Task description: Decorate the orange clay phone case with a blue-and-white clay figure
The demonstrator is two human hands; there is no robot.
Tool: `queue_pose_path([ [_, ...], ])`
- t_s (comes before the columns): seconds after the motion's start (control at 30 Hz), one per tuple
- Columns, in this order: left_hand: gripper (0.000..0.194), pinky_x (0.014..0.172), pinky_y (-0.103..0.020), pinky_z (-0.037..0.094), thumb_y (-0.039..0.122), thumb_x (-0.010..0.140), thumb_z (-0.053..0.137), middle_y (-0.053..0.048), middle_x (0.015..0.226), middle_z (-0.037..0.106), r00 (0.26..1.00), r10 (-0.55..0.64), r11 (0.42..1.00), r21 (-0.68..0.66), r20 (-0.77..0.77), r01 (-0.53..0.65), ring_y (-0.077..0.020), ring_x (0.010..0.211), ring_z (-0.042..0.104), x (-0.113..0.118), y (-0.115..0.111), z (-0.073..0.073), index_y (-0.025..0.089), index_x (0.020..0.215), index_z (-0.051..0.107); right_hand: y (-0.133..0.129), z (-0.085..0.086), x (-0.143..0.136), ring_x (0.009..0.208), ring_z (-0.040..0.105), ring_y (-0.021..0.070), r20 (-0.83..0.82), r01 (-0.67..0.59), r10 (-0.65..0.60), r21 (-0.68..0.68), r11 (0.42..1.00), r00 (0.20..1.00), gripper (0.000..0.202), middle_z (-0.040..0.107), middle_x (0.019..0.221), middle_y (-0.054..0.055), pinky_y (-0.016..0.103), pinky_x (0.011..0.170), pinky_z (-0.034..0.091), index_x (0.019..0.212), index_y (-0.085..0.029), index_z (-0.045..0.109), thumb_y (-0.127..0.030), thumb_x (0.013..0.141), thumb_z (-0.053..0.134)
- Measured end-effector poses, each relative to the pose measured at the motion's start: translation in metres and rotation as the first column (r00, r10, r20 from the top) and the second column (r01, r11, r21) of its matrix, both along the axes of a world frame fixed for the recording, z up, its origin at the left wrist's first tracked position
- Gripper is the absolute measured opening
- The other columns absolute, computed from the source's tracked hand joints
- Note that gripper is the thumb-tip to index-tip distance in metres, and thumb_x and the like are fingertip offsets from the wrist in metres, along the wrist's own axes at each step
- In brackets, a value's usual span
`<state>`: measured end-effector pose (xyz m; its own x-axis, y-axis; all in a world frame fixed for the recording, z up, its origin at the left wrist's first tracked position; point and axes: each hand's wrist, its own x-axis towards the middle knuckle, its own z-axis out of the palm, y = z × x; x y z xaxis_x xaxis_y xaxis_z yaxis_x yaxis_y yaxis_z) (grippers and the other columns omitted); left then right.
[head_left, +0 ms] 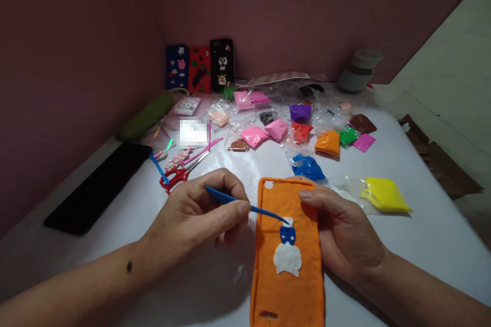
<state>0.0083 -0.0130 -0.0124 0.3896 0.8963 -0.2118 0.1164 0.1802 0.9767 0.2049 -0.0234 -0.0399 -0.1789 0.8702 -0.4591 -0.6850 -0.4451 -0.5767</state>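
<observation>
The orange case [286,294] is upheld over the near part of the table [425,245], the right hand [347,225] gripping its right edge, thumb on its face. The left hand [207,209], left of the case, pinches a blue tool [226,197], whose tip meets the small white piece [287,222] on the case. Below that piece sit a blue piece [287,235] and a larger white shape [288,259]. Left of the case lie red scissors [176,178]; beyond its top, a blue clay bag [307,167]; to its right, a yellow clay bag [384,194].
</observation>
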Motion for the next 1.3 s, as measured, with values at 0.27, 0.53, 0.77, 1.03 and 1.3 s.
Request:
queue_pose_path([
  [0.27, 0.011, 0.047, -0.016, 0.036, 0.023, 0.083, 0.062, 0.004, 0.055, 0.055, 0.994, 0.047, 0.998, 0.052, -0.098, -0.042, -0.0064, 0.049, 0.049, 0.007, -0.007, 0.007, 0.016, 0.074, 0.059, -0.001, -0.001, -0.001, 0.068, 0.060, 0.0185, 0.002, 0.035, -0.035, -0.008, 0.999, 0.999, 0.009, 0.064, 0.066, -0.001, 0.038, 0.076, 0.049, 0.065, -0.019, 0.068, -0.017, 0.058, 0.074],
  [0.53, 0.011, 0.047, -0.019, 0.033, 0.025, 0.081, 0.061, 0.004, 0.054, 0.054, 0.987, 0.084, 0.994, 0.075, -0.137, -0.074, -0.0072, 0.048, 0.047, 0.013, -0.011, 0.009, 0.017, 0.074, 0.059, -0.001, 0.000, 0.000, 0.065, 0.059, 0.0152, -0.021, 0.042, -0.041, 0.010, 0.999, 0.999, 0.008, 0.065, 0.066, -0.001, 0.032, 0.069, 0.048, 0.061, -0.018, 0.068, -0.015, 0.057, 0.074],
  [0.77, 0.012, 0.044, -0.018, 0.033, 0.023, 0.081, 0.060, 0.004, 0.054, 0.054, 0.988, 0.055, 0.983, 0.184, -0.146, -0.028, -0.0071, 0.048, 0.047, 0.012, -0.010, 0.009, 0.017, 0.071, 0.059, -0.001, -0.002, 0.000, 0.067, 0.059, 0.0172, -0.042, 0.023, -0.022, 0.010, 1.000, 0.999, 0.010, 0.065, 0.066, 0.000, 0.035, 0.071, 0.048, 0.066, -0.019, 0.069, -0.015, 0.058, 0.074],
  [1.03, 0.011, 0.047, -0.016, 0.036, 0.025, 0.082, 0.062, 0.003, 0.056, 0.058, 0.986, 0.075, 0.989, 0.134, -0.150, -0.055, -0.0073, 0.049, 0.051, 0.009, -0.012, 0.009, 0.019, 0.074, 0.061, -0.001, 0.000, 0.000, 0.065, 0.059, 0.0152, -0.053, 0.028, -0.028, 0.017, 0.999, 0.998, 0.010, 0.063, 0.064, 0.000, 0.032, 0.070, 0.048, 0.067, -0.016, 0.069, -0.014, 0.058, 0.074],
  [1.3, 0.013, 0.045, -0.019, 0.033, 0.026, 0.080, 0.061, 0.003, 0.053, 0.054, 0.980, 0.087, 0.988, 0.144, -0.179, -0.062, -0.0081, 0.047, 0.047, 0.013, -0.010, 0.010, 0.017, 0.070, 0.060, -0.001, -0.001, 0.000, 0.063, 0.057, 0.0150, -0.051, 0.019, -0.017, 0.023, 1.000, 0.999, 0.010, 0.061, 0.063, -0.001, 0.032, 0.068, 0.047, 0.064, -0.018, 0.067, -0.014, 0.058, 0.074],
])
